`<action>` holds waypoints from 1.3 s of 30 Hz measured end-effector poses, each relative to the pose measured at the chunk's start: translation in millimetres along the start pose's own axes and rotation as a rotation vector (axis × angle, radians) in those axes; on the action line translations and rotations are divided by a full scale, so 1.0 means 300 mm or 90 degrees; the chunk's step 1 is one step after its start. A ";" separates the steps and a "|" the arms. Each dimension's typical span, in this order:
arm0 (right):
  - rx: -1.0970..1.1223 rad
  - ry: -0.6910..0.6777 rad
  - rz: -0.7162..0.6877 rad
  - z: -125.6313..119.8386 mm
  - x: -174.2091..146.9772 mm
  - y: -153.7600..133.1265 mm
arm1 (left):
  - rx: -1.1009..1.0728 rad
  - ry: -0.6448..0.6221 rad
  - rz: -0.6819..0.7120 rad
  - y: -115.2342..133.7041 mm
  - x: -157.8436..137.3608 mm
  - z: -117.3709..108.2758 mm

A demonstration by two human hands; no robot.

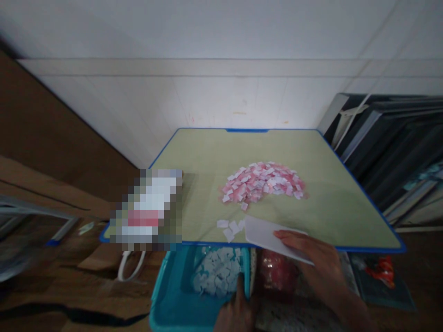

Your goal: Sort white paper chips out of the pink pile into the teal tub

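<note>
My right hand is closed on a flat white card, fingers on its upper face. The card is tilted at the table's front edge. Just left of it lie several loose white squares. Beyond it, a heap of small pink and white square pieces is spread over the folding table. Below the front edge, my left hand grips the right side of a teal basin, index finger stretched along its wall; the other fingers are partly hidden. Many white squares lie in the basin.
A blurred-out white object stands at the table's left edge. Dark flat panels lean at the right. Below the table are a red shiny bag and an orange-red wrapper. A white wall rises behind.
</note>
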State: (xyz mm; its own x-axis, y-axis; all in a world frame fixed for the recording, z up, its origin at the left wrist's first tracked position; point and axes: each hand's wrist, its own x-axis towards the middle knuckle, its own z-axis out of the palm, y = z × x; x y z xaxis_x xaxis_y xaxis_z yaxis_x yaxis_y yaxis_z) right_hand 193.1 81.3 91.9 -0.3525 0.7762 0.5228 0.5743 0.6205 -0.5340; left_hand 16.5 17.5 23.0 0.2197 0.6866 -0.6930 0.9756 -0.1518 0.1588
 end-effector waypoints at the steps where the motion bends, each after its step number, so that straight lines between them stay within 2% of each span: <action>1: 0.009 -0.014 0.000 -0.001 0.009 0.000 | 0.004 0.000 0.002 -0.001 0.000 0.002; 6: 0.035 -0.034 0.016 0.022 0.059 0.019 | 0.017 0.000 0.006 -0.007 0.002 0.008; 10: 0.019 0.045 0.078 0.018 0.082 0.049 | 0.010 -0.001 -0.001 -0.003 0.000 0.002; 13: -0.008 0.115 0.166 -0.047 0.065 0.068 | 0.008 -0.004 -0.007 0.001 0.000 -0.002; 15: -0.009 0.083 0.180 -0.110 0.034 0.084 | 0.005 0.002 -0.009 0.002 0.002 0.000; 18: 0.055 -0.019 0.127 -0.193 -0.020 0.109 | 0.005 0.018 -0.009 0.000 0.006 0.010; 21: 0.131 -0.061 0.108 -0.226 -0.047 0.113 | 0.024 0.025 -0.006 -0.002 0.008 0.020; 27: 0.187 -0.103 0.095 -0.169 0.007 0.088 | 0.014 0.051 -0.003 -0.004 0.005 0.026; 34: 0.182 -0.148 0.036 -0.020 0.098 0.071 | 0.007 0.076 0.006 -0.018 0.018 0.054; 37: 0.160 -0.130 0.015 0.014 0.126 0.033 | 0.001 0.088 0.005 -0.023 0.026 0.068; 39: 0.124 -0.079 0.056 0.000 0.133 0.017 | 0.003 0.086 0.003 -0.023 0.028 0.071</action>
State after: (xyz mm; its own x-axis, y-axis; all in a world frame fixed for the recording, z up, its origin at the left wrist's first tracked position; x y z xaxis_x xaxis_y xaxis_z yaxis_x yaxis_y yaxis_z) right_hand 181.9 115.4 110.1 -0.4021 0.8284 0.3900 0.4582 0.5508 -0.6976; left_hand 11.7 9.1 0.9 0.2221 0.7749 -0.5917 0.9746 -0.1580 0.1589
